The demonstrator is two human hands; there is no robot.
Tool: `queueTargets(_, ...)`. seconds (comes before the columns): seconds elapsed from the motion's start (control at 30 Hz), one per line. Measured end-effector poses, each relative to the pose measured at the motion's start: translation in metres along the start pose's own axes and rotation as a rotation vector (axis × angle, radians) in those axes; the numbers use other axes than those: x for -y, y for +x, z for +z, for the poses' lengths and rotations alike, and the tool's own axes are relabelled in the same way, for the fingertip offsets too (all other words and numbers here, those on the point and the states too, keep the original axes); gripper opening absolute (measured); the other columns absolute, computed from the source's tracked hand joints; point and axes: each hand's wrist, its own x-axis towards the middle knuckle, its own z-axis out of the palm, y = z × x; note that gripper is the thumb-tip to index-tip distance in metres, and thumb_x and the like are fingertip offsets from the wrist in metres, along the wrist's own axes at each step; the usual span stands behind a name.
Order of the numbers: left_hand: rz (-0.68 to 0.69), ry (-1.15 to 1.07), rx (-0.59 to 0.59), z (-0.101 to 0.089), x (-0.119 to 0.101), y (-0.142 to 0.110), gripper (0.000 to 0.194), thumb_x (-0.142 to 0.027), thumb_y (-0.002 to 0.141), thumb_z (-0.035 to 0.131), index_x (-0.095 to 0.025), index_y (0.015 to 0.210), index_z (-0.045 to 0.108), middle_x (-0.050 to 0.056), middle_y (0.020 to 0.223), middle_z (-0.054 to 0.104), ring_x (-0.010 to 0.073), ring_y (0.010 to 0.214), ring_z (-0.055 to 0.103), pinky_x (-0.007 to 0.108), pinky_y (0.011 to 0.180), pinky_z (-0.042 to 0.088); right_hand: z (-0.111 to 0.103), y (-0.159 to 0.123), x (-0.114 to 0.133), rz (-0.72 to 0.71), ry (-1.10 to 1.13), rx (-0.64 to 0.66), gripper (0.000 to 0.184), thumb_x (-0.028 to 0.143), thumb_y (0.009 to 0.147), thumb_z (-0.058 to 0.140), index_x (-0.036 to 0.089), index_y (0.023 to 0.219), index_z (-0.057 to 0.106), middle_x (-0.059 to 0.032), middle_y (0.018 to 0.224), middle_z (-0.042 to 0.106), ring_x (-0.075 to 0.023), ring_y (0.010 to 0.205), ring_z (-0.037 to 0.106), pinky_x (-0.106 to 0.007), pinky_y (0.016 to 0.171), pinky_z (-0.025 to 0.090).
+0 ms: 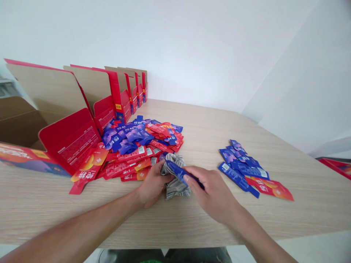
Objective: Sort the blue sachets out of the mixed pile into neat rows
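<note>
My left hand (pixel 153 184) is closed around a grey striped cloth (pixel 178 188), bunched up just above the table. Between the fingers of my right hand (pixel 214 190) is a blue pouch (pixel 177 170), held slantwise with its far end against the cloth. Beyond my left hand lies a heap of red pouches (pixel 128 164) and blue pouches (pixel 131 133), overlapping one another. To the right of my right hand, several blue pouches (pixel 240 164) and a red pouch (pixel 271 188) rest in a small, loose group.
Open red cardboard boxes (pixel 74 142) stand in a row along the left, flaps raised, running back to the wall (pixel 192 54). The wooden table (pixel 203 226) ends close to my body. A red object (pixel 336 166) shows at the far right edge.
</note>
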Motion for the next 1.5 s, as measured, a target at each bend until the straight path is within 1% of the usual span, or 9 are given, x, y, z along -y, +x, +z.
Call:
queueTargets(0.1, 0.01, 0.016, 0.01, 0.002, -0.002, 0.0, 0.05, -0.031, 0.054, 0.098, -0.016, 0.093, 0.071, 0.004, 0.089, 0.076, 0.0186, 0.078, 0.067, 0.031, 0.077, 0.053, -0.012, 0.022, -0.003, 0.122, 0.209, -0.122, 0.025, 0.034, 0.098, 0.057, 0.019, 0.085, 0.072, 0.0026, 0.066, 0.063, -0.0118, 0.058, 0.055, -0.024, 0.054, 0.04)
queueTargets(0.23, 0.006, 0.018, 0.001, 0.002, -0.002, 0.001, 0.059, -0.028, 0.049, 0.099, -0.016, 0.1, 0.071, 0.004, 0.094, 0.078, 0.0217, 0.088, 0.07, 0.031, 0.082, 0.053, 0.005, 0.082, -0.016, 0.336, 0.562, -0.242, 0.022, 0.036, 0.092, 0.067, 0.019, 0.079, 0.064, 0.0056, 0.058, 0.056, -0.0092, 0.046, 0.049, -0.02, 0.042, 0.036)
queueTargets(0.53, -0.04, -0.024, 0.011, -0.005, 0.0, 0.004, 0.066, -0.026, 0.053, 0.098, -0.016, 0.112, 0.069, 0.009, 0.107, 0.079, 0.029, 0.104, 0.072, 0.035, 0.087, 0.054, 0.063, 0.212, -0.029, 0.416, 0.596, -0.066, 0.029, 0.024, 0.101, 0.062, 0.019, 0.073, 0.055, -0.0013, 0.06, 0.067, -0.01, 0.049, 0.062, -0.019, 0.051, 0.055)
queueTargets(0.73, -0.064, -0.014, 0.019, -0.005, -0.003, 0.003, 0.066, -0.022, 0.053, 0.098, -0.016, 0.112, 0.07, 0.008, 0.109, 0.079, 0.0266, 0.104, 0.072, 0.034, 0.093, 0.053, 0.052, 0.187, -0.054, 0.354, 0.189, -0.009, 0.019, 0.016, 0.089, 0.07, 0.02, 0.071, 0.069, -0.0018, 0.071, 0.074, -0.015, 0.061, 0.068, -0.026, 0.068, 0.058)
queueTargets(0.87, -0.062, 0.015, 0.003, -0.003, -0.002, 0.002, 0.066, -0.025, 0.053, 0.099, -0.015, 0.111, 0.07, 0.007, 0.103, 0.079, 0.025, 0.096, 0.073, 0.032, 0.086, 0.054, -0.001, 0.148, -0.086, 0.423, -0.107, -0.078, 0.01, 0.022, 0.092, 0.069, 0.021, 0.094, 0.079, -0.0054, 0.094, 0.08, -0.02, 0.092, 0.075, -0.029, 0.092, 0.054)
queueTargets(1.03, -0.062, 0.049, -0.009, -0.002, 0.002, 0.005, 0.069, -0.026, 0.055, 0.099, -0.015, 0.117, 0.07, 0.007, 0.104, 0.078, 0.0251, 0.097, 0.072, 0.032, 0.084, 0.054, -0.085, 0.101, -0.16, 0.758, -0.441, -0.218, 0.044, 0.025, 0.099, 0.06, 0.001, 0.136, 0.063, -0.027, 0.127, 0.071, -0.0316, 0.126, 0.066, -0.04, 0.111, 0.044)
queueTargets(1.13, -0.054, 0.067, -0.021, -0.002, 0.003, 0.007, 0.072, -0.03, 0.057, 0.1, -0.016, 0.121, 0.07, 0.007, 0.104, 0.078, 0.0253, 0.1, 0.071, 0.033, 0.086, 0.054, -0.111, 0.078, -0.204, 0.962, -0.58, -0.254, 0.062, 0.032, 0.101, 0.058, -0.009, 0.146, 0.047, -0.0409, 0.142, 0.056, -0.0403, 0.14, 0.054, -0.048, 0.112, 0.042)
queueTargets(1.3, -0.05, 0.082, -0.01, -0.002, 0.004, 0.008, 0.071, -0.032, 0.055, 0.101, -0.016, 0.117, 0.07, 0.006, 0.104, 0.077, 0.0248, 0.1, 0.07, 0.032, 0.086, 0.054, -0.112, 0.068, -0.241, 1.059, -0.661, -0.145, 0.063, 0.042, 0.1, 0.062, -0.004, 0.143, 0.054, -0.0364, 0.133, 0.064, -0.0383, 0.128, 0.064, -0.042, 0.1, 0.049)
queueTargets(1.5, -0.042, 0.065, 0.031, -0.004, 0.005, 0.009, 0.069, -0.034, 0.059, 0.1, -0.016, 0.119, 0.072, 0.007, 0.105, 0.078, 0.0243, 0.101, 0.07, 0.031, 0.087, 0.054, -0.103, 0.087, -0.231, 0.902, -0.719, -0.027, 0.029, 0.017, 0.097, 0.061, 0.002, 0.116, 0.076, -0.0314, 0.12, 0.072, -0.033, 0.112, 0.072, -0.034, 0.088, 0.05)
